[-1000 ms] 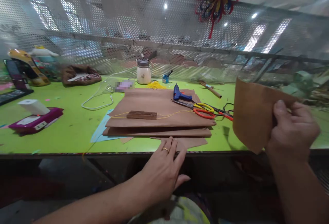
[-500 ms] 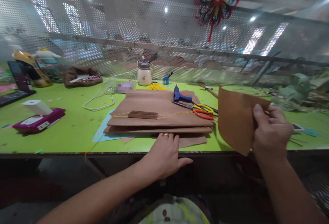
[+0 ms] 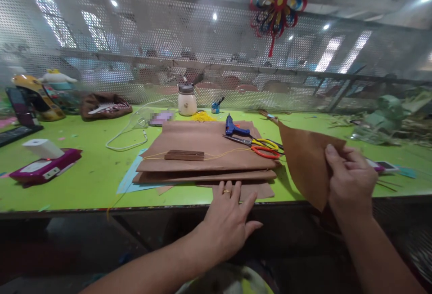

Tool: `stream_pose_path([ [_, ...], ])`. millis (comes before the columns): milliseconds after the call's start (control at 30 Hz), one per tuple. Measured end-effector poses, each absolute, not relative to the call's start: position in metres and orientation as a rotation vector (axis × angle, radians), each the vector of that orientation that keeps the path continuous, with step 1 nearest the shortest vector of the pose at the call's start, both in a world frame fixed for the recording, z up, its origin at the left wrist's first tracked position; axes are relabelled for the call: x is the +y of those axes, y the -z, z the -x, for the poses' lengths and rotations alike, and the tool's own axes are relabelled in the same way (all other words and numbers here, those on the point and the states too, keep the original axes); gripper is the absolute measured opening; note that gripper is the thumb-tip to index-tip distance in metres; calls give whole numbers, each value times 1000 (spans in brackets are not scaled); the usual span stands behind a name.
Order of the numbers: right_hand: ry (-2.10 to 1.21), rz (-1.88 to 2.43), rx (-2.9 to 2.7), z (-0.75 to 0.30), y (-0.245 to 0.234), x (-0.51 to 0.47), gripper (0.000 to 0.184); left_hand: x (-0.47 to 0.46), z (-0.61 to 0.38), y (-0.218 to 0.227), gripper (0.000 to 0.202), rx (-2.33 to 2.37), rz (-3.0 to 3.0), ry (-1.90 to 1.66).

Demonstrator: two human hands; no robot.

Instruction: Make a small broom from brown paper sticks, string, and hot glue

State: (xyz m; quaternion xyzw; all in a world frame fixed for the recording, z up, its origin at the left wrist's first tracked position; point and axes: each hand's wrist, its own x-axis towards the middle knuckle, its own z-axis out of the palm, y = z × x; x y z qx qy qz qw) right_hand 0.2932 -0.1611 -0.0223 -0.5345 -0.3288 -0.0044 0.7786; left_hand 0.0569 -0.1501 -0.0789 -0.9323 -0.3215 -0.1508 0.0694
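Note:
My right hand grips a brown paper sheet by its right edge, holding it tilted above the table's front right. My left hand lies flat with fingers spread at the table's front edge, fingertips touching a loose brown paper piece below the stack of brown paper. A dark wooden block with yellow string rests on the stack. A ring shows on my left hand.
A blue glue gun and scissors lie at the stack's right. A jar, white cable, pink device and brown pouch sit on the green table. A perforated metal screen stands behind.
My right hand has brought the brown sheet leftward and lower, toward the stack. My left hand has shifted slightly along the front edge and spread its fingers.

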Motion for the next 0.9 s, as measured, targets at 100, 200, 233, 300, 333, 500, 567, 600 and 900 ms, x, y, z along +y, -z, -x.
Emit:
stream_pose_path([
  [100,9,1162,-704,-293,23,-162,31,-144,-64,76,72,-983,2800,452],
  [200,-21,1175,-704,-293,25,-163,32,-132,-69,70,76,-987,2819,421],
  [233,-45,1174,-703,-294,26,-164,32,-128,-71,68,75,-974,2826,405],
  [300,-88,1169,-693,-293,28,-164,32,-123,-72,65,73,-943,2819,402],
  [333,-100,1168,-691,-292,28,-163,32,-122,-73,64,72,-937,2808,416],
  [500,39,1141,-787,-278,24,-150,27,-122,-72,64,58,-1104,2741,465],
  [567,120,1121,-863,-268,21,-143,24,-123,-71,66,42,-1160,2732,473],
  [600,140,1118,-906,-263,21,-141,23,-124,-69,68,35,-1178,2731,483],
  [900,109,1177,-1189,-253,35,-141,16,-158,-13,60,24,-1086,2829,1094],
])
